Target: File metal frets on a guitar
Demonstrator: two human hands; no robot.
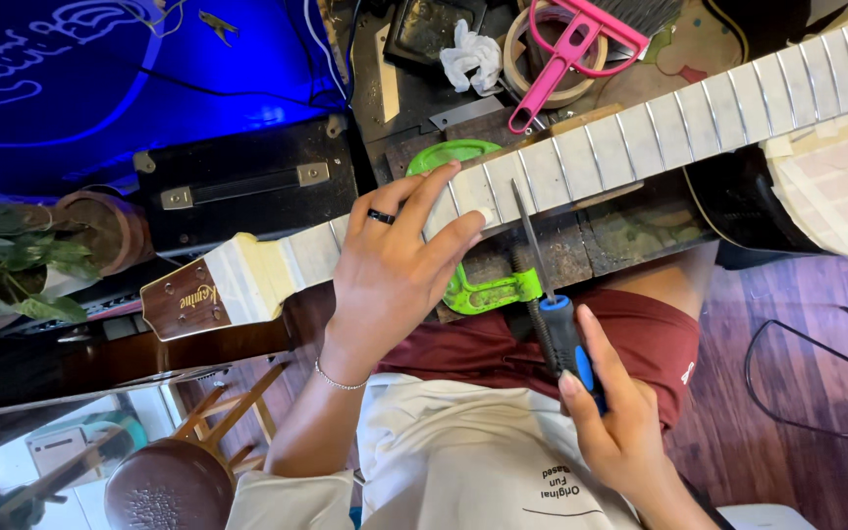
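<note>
A view from above onto a person's lap and a cluttered workbench. A guitar neck [581, 157] crosses the frame on a slant, its long axis running from the brown headstock [184, 299] at lower left up to the upper right corner. The fretboard is covered in pale masking tape, with thin metal frets showing between the strips.

The left hand [395, 270], wearing a dark ring and a thin bracelet, lies flat on the neck in the middle of the frame, fingers spread and pressing down on the taped surface rather than curled around it.

The right hand [610, 422], at lower right, is closed around the black and blue handle of a slim metal file [532, 245]. The file points up and slightly left, away from the fingers, and its tip meets the near edge of the fretboard just to the right of the left hand's fingertips, crossing the neck's axis nearly square.

A bright green clamp [488, 290] sits under the neck between the hands. A pink brush [571, 49] and a roll of tape [542, 49] lie at the top.
</note>
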